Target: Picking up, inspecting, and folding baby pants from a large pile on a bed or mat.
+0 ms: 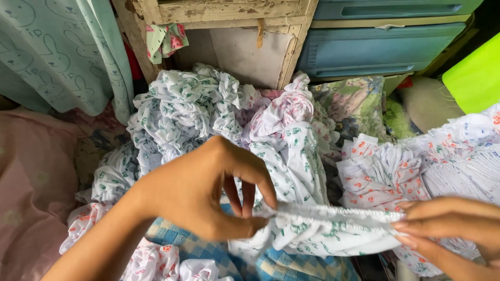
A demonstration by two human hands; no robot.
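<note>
Cluttered cloth pile (192,104), left hand (200,190), right hand (450,224), stretched gathered garment (323,224)

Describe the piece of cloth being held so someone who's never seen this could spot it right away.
Below the blue plastic drawers lies a heap of crumpled printed cloth. In front of it, the left hand and right hand stretch one white piece with green print by its gathered edge. The stacked pieces at right carry an orange-red print instead.

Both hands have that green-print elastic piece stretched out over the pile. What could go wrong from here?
The left hand pinches only the edge of the gathered band, so it could slip free and snap back. The right hand grips near the orange-print stack and might knock it over. The green-print pile behind looks loose and could slump forward.
</note>
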